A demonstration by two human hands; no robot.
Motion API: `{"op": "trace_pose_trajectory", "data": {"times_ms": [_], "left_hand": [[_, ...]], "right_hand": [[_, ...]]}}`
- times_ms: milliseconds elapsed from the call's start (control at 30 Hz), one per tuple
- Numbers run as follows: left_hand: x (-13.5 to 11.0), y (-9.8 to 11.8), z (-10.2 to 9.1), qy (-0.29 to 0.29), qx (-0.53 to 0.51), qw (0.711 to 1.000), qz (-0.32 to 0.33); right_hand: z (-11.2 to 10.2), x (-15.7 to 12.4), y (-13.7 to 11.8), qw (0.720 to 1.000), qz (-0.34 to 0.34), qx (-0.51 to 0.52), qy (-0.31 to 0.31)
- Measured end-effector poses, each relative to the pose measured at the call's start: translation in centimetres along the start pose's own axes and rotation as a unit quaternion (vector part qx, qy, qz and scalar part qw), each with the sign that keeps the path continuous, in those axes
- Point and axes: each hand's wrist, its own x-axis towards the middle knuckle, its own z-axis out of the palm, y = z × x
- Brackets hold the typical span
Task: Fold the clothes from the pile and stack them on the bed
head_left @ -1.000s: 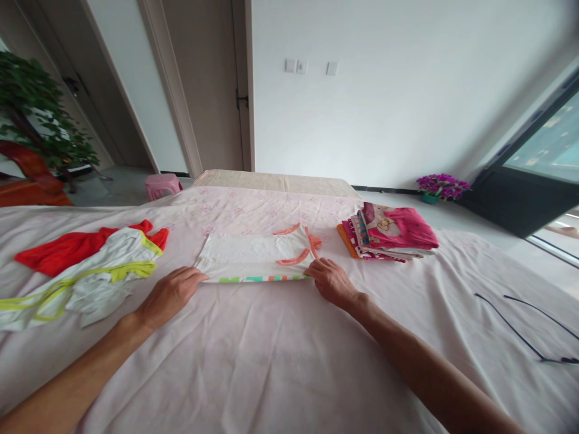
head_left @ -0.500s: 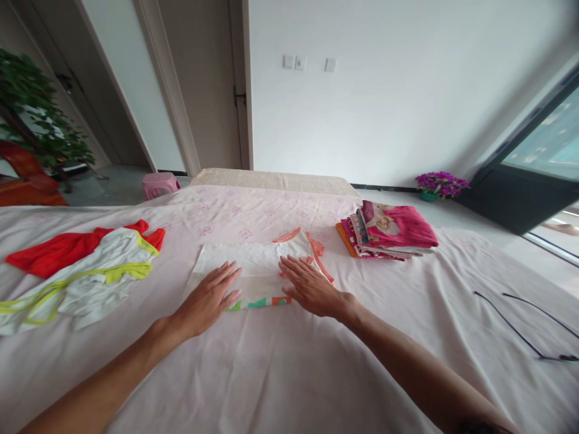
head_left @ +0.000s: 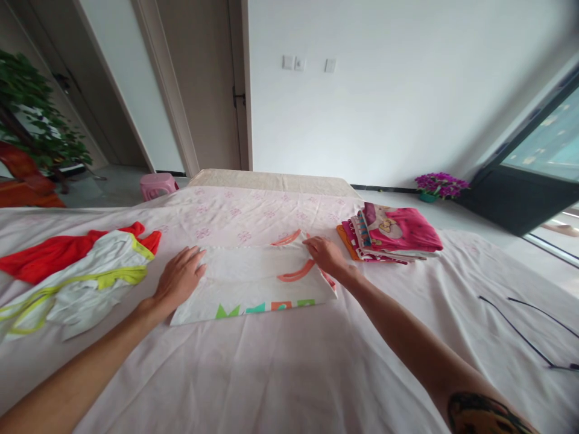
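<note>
A white garment with orange trim and coloured shapes along its near edge lies flat on the pink bedsheet. My left hand rests on the garment's left end with its fingers stretched out flat. My right hand lies on the far right corner by the orange trim, fingers extended and pressing down. Neither hand holds anything.
A stack of folded pink and red clothes sits right of the garment. A loose red and white-yellow heap of clothes lies at the left. A thin black cable runs at the right. Beyond the bed stand a pink stool, a plant and purple flowers.
My hands slid apart from the garment's middle out to its left and right ends. The garment now lies nearer to me and flatter, with more of its coloured edge showing.
</note>
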Motion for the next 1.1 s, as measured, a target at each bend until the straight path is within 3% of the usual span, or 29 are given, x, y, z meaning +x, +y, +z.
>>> {"op": "trace_pose_trajectory", "data": {"times_ms": [133,300,433,533,667,833,1000,1100], "left_hand": [[3.8,-1.0,-0.2,-0.039,-0.030,0.997,-0.064],[6.1,-1.4,0.8,-0.069,-0.043,0.993,-0.087],[6.3,-2.0,1.1,-0.071,-0.061,0.992,-0.090],[6.3,-2.5,1.0,-0.071,-0.078,0.990,-0.095],[6.6,-2.9,0.8,-0.076,-0.108,0.986,-0.104],[7.0,-2.8,0.6,-0.088,-0.141,0.979,-0.117],[6.6,-2.3,-0.1,-0.067,-0.161,0.976,-0.128],[6.0,-2.1,-0.8,-0.046,-0.180,0.973,-0.138]], "right_hand": [[-0.1,4.7,0.1,0.993,0.119,-0.008,0.005],[0.8,7.6,0.6,0.989,0.146,-0.017,-0.022],[0.8,6.9,0.1,0.992,0.121,-0.021,0.013],[0.5,5.2,-0.1,0.998,0.054,-0.023,0.040],[0.0,3.6,0.7,0.998,-0.062,-0.012,-0.022],[-0.2,5.1,1.7,0.999,0.001,-0.028,-0.034],[0.0,6.3,1.1,0.996,-0.033,-0.044,-0.072],[-0.4,5.5,0.4,0.995,-0.043,-0.064,-0.056]]}}
